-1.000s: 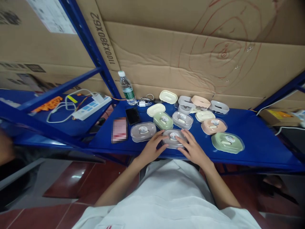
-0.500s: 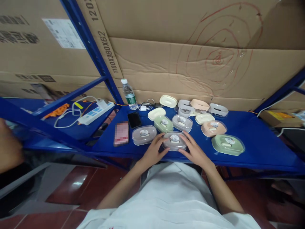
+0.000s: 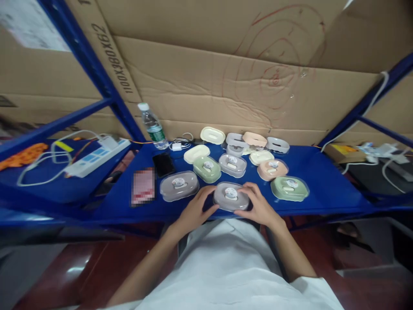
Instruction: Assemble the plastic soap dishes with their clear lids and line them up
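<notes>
At the front of the blue table, a grey oval soap box (image 3: pixel 231 196) with a clear lid and a round sticker lies between my hands. My left hand (image 3: pixel 198 209) curves its thumb and fingers around the left end. Around the right end, my right hand (image 3: pixel 257 206) does the same, its fingers reaching over the lid's edge. Left of them sits another grey soap box (image 3: pixel 180 186). A green soap box (image 3: pixel 207 168) and a third grey one (image 3: pixel 232 165) stand just behind. To the right are a peach soap box (image 3: pixel 272 169) and a green lidded one (image 3: pixel 290 188).
Loose cream trays (image 3: pixel 196 154), a peach shell (image 3: pixel 254 139) and grey shells (image 3: pixel 278 145) lie at the back. A water bottle (image 3: pixel 154 128), a black phone (image 3: pixel 163 164) and a blurred pink item (image 3: pixel 143 186) are left. Blue rack posts (image 3: pixel 125 120) flank the table (image 3: pixel 322 172).
The camera view has shifted, so the table's contents appear further left. Both hands stay around the grey soap box, which now sits a little nearer the front edge.
</notes>
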Tool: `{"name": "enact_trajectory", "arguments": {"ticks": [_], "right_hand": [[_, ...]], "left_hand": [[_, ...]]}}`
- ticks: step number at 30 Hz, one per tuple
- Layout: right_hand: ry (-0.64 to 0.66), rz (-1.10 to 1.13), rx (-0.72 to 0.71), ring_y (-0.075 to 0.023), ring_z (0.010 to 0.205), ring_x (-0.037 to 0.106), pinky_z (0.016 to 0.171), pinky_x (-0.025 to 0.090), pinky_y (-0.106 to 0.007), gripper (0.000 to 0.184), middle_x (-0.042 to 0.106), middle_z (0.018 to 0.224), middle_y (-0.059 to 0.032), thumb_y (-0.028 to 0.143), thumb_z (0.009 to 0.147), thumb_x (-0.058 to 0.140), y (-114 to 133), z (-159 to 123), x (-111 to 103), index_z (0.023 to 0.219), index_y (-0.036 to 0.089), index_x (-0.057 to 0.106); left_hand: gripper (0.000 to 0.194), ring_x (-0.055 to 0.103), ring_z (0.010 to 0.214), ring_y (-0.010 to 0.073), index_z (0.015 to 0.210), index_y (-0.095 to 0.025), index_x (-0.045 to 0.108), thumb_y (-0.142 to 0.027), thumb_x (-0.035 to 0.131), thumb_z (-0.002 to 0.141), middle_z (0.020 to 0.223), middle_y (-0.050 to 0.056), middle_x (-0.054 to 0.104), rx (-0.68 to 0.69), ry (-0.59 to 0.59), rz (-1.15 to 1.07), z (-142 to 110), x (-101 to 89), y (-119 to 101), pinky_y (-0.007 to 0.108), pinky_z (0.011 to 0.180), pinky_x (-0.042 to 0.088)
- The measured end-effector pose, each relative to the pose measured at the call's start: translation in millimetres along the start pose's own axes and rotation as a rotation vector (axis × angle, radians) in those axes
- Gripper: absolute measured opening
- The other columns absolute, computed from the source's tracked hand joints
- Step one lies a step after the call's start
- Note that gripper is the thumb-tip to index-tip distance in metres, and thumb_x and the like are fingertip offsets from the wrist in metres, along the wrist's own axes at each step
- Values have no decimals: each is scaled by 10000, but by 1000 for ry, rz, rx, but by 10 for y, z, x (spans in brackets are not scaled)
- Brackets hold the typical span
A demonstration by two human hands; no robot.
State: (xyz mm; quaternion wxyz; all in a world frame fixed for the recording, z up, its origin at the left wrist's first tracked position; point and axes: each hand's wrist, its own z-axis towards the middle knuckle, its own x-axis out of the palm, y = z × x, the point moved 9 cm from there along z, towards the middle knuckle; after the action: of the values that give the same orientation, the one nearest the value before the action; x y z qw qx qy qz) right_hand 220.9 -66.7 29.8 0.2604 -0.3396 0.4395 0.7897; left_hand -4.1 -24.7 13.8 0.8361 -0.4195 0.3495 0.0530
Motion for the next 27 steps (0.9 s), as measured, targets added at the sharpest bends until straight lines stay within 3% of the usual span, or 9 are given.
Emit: {"name": "enact_trajectory", "arguments": {"ticks": [3,6,10,13,15,18,21,24,27], "right_hand": [[-153,-94,-21,-365,1388,586,1191,526,-542,652,519,1470,-129,552,890,830,9,-116,-385,1457,342,586],[-445,-263,26,-402,1356,580,1185,492,-614,644,573,1402,-136,564,847,855,-179,-323,-1105,1398,320,630],[-789,-446,219,-376,1320,567,1107,516,-563,645,592,1336,-162,626,856,809,-977,-692,-2163,1345,237,647],[-837,-466,368,-359,1235,576,1000,535,-510,673,618,1246,-200,709,819,783,-1798,-853,-2608,1245,198,679],[-767,-460,442,-355,1200,575,986,525,-508,687,629,1186,-200,752,778,781,-2245,-872,-2653,1176,200,689],[-678,-443,471,-360,1220,569,1040,508,-541,704,630,1184,-182,788,759,764,-2569,-863,-2496,1149,207,687],[-605,-442,486,-383,1295,549,1115,474,-567,752,625,1233,-196,800,746,765,-2625,-840,-2308,1179,191,679],[-534,-432,481,-399,1314,563,1096,481,-568,814,637,1291,-240,787,750,779,-2558,-773,-2284,1260,163,663],[-579,-438,427,-391,1327,584,1082,468,-592,810,614,1395,-321,747,951,583,-2322,-615,-2452,1442,103,578]], "left_hand": [[517,682,1312,263,1563,-302,440,-377,615,1082,1511,122,594,-9,-17,11,-6,-19,34,465,1142,581],[455,649,1376,266,1535,-309,490,-364,590,1094,1511,105,599,-2,10,63,-4,12,49,470,1181,555],[376,648,1382,244,1476,-318,571,-359,572,1102,1503,75,616,0,36,113,-4,54,56,439,1189,552],[332,679,1339,240,1420,-301,628,-362,580,1097,1460,75,652,21,18,125,-6,46,39,429,1164,575],[299,699,1307,241,1369,-289,667,-368,584,1093,1431,76,677,29,7,139,-6,41,31,431,1141,593],[259,714,1281,244,1294,-278,713,-374,581,1092,1413,76,696,31,6,158,-3,49,28,437,1115,611],[247,720,1265,251,1259,-274,731,-378,590,1086,1397,81,709,44,-2,165,5,55,13,452,1111,614],[234,718,1255,258,1242,-272,735,-373,594,1085,1380,83,717,54,1,190,7,68,1,466,1109,610],[228,708,1257,261,1230,-267,737,-362,583,1090,1385,80,710,54,22,210,-1,95,3,476,1105,604]]}}
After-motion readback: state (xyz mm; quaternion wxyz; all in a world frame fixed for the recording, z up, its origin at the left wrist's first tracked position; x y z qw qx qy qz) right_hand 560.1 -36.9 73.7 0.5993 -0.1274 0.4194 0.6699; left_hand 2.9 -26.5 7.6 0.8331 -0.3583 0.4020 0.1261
